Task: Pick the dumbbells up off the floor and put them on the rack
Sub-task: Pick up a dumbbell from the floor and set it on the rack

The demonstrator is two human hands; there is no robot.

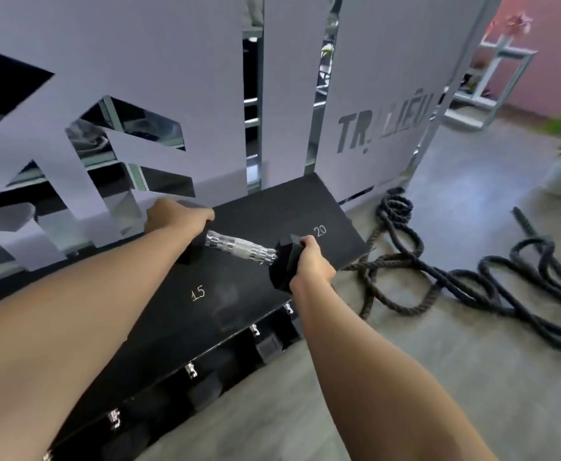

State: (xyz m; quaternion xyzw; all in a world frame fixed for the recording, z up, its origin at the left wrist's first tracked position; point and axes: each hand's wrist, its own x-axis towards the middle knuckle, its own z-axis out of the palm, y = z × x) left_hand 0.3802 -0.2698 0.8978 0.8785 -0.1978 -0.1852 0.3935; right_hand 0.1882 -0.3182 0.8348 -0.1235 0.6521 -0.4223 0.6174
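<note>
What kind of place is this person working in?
Most likely a gym or fitness studio. Both hands grip a dumbbell by its ends over a black rack marked 15 and 20, and a thick battle rope lies coiled on the concrete floor.

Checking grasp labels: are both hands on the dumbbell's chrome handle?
No: the left hand and right hand grip the dumbbell by its black heads, leaving the handle bare.

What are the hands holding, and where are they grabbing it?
Both hands hold one dumbbell by its black end weights: the left hand on the far end, the right hand on the near end. Its chrome handle is bare.
</note>
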